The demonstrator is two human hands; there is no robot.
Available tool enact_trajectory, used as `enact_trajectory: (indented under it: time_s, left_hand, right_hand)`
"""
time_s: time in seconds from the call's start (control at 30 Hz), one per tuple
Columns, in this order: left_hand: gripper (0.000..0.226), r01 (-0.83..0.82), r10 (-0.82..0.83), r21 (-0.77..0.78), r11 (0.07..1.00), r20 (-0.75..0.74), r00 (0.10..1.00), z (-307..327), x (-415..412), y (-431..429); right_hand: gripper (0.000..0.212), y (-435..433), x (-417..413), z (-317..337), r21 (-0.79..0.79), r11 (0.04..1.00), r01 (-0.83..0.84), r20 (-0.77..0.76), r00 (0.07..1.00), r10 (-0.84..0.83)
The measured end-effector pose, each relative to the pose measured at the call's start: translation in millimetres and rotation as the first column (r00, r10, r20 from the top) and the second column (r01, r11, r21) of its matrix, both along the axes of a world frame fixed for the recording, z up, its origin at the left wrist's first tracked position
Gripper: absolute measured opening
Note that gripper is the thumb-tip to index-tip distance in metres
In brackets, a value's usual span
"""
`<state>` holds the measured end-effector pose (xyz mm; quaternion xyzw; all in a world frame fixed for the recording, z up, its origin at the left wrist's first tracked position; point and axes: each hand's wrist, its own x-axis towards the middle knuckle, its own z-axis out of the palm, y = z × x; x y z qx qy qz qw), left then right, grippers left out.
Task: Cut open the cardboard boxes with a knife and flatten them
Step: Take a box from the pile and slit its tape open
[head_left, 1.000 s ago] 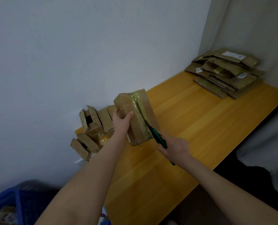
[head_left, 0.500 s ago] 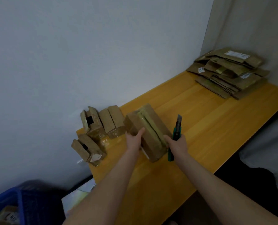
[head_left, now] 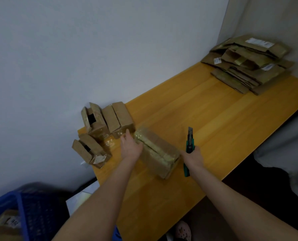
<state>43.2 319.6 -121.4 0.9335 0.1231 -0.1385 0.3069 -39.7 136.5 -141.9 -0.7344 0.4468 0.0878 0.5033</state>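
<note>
— What's nearest?
— A blue plastic basket (head_left: 19,206), beside the left forearm.
— And the hands?
— The left hand (head_left: 131,146) lies flat, fingers straight, against the taped brown cardboard box (head_left: 155,150), which sits between both hands on the yellow wooden table (head_left: 214,119). The right hand (head_left: 193,157) grips a green utility knife (head_left: 190,145), blade pointing away.
— Farther?
— Small brown cardboard boxes (head_left: 110,122) just beyond the left hand; flattened cardboard (head_left: 249,66) piled well beyond the right.
</note>
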Motion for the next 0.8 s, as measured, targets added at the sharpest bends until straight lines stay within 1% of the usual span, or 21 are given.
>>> enact_trajectory:
  time_s: [0.07,0.13,0.2,0.23,0.33,0.4,0.47,0.5,0.57,0.6,0.67,0.7,0.73,0.8]
  left_hand:
    - [0.083,0.143,-0.14,0.071,0.987,-0.05,0.989,-2,5,1]
    - [0.08,0.201,-0.188,0.158,0.967,-0.098,0.977,-3,2,3]
    - [0.078,0.195,-0.175,0.278,0.941,-0.094,0.98,-2,-4,8]
    - [0.078,0.182,-0.162,0.306,0.935,-0.089,0.983,-2,-7,12]
    - [0.081,0.164,-0.131,0.314,0.935,-0.123,0.984,1,-11,24]
    - [0.09,0.207,-0.17,0.376,0.903,-0.129,0.977,6,-11,26]
    - [0.103,0.331,-0.319,0.444,0.833,-0.104,0.942,9,-8,22]
    - [0.11,0.42,-0.421,0.455,0.785,-0.106,0.901,11,-6,16]
    - [0.122,0.588,-0.6,0.469,0.659,-0.143,0.787,10,0,1]
    - [0.127,0.65,-0.663,0.479,0.59,-0.171,0.729,8,2,-9]
    - [0.131,0.73,-0.737,0.499,0.467,-0.236,0.633,2,5,-28]
    - [0.132,0.751,-0.754,0.512,0.417,-0.266,0.6,-2,5,-36]
    - [0.133,0.762,-0.761,0.523,0.383,-0.289,0.581,-4,5,-42]
    - [0.132,0.769,-0.756,0.526,0.362,-0.316,0.573,-6,8,-50]
  right_hand:
    - [0.049,5,-1,-2,0.059,0.998,0.014,0.006,1.0,-0.014]
    - [0.046,9,3,-3,0.098,0.995,0.029,0.034,0.999,-0.032]
    - [0.045,12,12,1,0.108,0.994,0.002,0.071,0.997,-0.009]
    - [0.047,12,19,3,0.106,0.994,-0.032,0.088,0.996,0.023]
    - [0.051,12,45,13,0.103,0.982,-0.159,0.154,0.978,0.142]
    - [0.051,12,59,19,0.074,0.977,-0.2,0.188,0.965,0.183]
    - [0.048,11,65,21,0.03,0.982,-0.185,0.205,0.963,0.175]
    - [0.046,10,65,21,-0.006,0.984,-0.18,0.199,0.964,0.177]
    - [0.041,5,58,19,-0.1,0.974,-0.205,0.152,0.964,0.218]
    - [0.039,2,53,17,-0.138,0.964,-0.229,0.125,0.961,0.246]
    - [0.037,-4,43,13,-0.178,0.947,-0.267,0.084,0.955,0.285]
    - [0.038,-6,37,11,-0.181,0.944,-0.276,0.069,0.954,0.292]
    - [0.038,-8,32,10,-0.184,0.942,-0.282,0.057,0.953,0.297]
    - [0.041,-11,23,6,-0.206,0.93,-0.306,0.031,0.947,0.318]
